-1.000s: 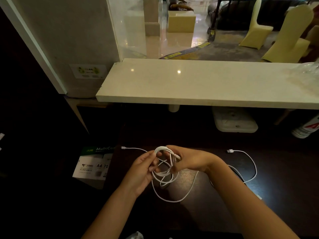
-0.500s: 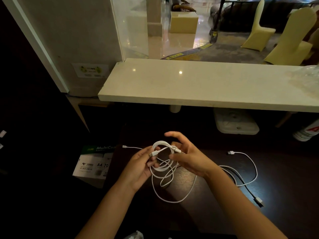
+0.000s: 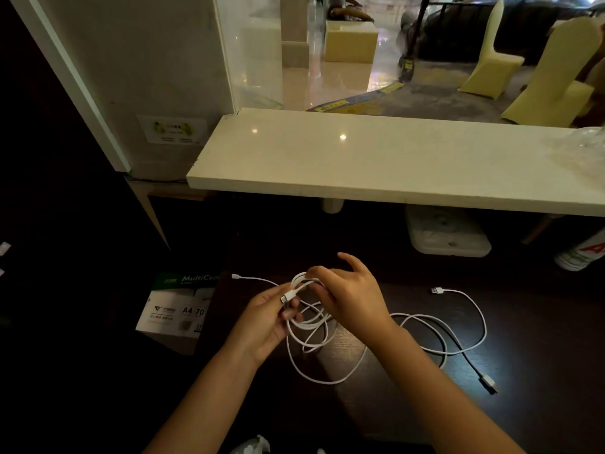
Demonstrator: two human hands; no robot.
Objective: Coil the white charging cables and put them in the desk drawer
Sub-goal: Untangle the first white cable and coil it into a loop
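A white charging cable (image 3: 311, 326) hangs in several loose loops between my hands above the dark desk (image 3: 540, 339). My left hand (image 3: 265, 317) holds the loops and one plug end between its fingers. My right hand (image 3: 350, 293) pinches the top of the coil, its index finger lifted. A free end with a small plug (image 3: 235, 276) trails to the left. A second white cable (image 3: 458, 322) lies uncoiled on the desk to the right, with a plug at the back (image 3: 437, 290) and another at the front (image 3: 489, 383). No drawer is in view.
A pale stone counter (image 3: 393, 165) overhangs the back of the desk. Under it sit a white plastic box (image 3: 445, 234) and a white bottle (image 3: 582, 253). A pack of A4 paper (image 3: 176, 309) stands left of the desk. Something white (image 3: 252, 445) pokes in at the bottom edge.
My right hand has lifted off the bundle and now pinches the top of the coil with its index finger raised. A plug end now shows at my left fingers.
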